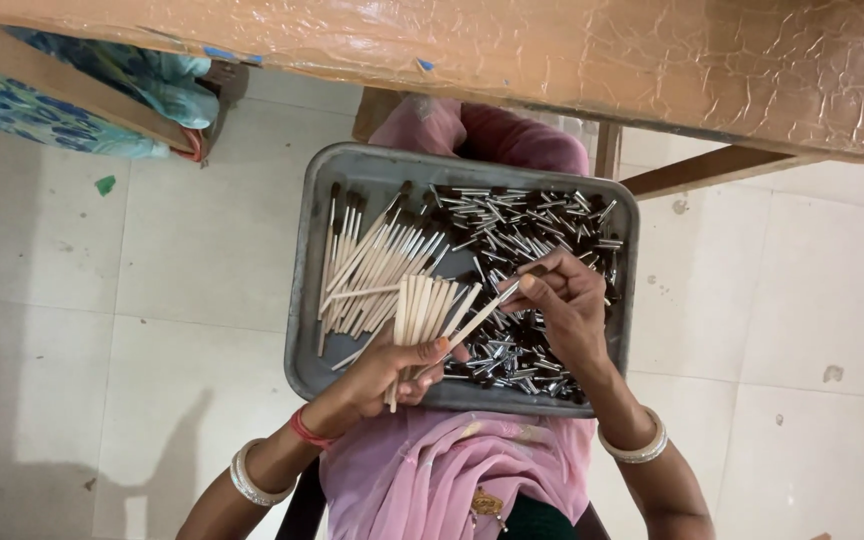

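The left hand [392, 372] is closed around a fan of plain wooden sticks [430, 308], gripped near their lower ends, over the near edge of the grey metal tray [304, 300]. The right hand [564, 300] pinches one stick [474, 322] at its far end, fingertips tight together where a small metal ferrule [508, 291] seems to sit on the tip — whether it is fully seated is too small to tell. That stick runs slantwise down to the left hand's bundle.

By the look of it, the work is somewhere in the middle. Along the tray's left side lies a pile of finished brushes [372, 255], pale handles with dark tips pointing toward the far edge. The right half is heaped with loose ferrules [522, 225], silver with dark bristle ends, and a good many of them. So a fair batch done, plenty left.

The tray rests on the person's lap, on pink cloth [452, 470]. Bangles [636, 448] ring both wrists. Beyond the tray's far edge a board wrapped in crinkled brown covering [652, 60] overhangs closely, with a wooden frame piece [712, 168] under it. Pale floor tiles [172, 250] lie on either side, and blue patterned fabric [42, 105] sits off past the far left corner. Nothing blocks the hands inside the tray.
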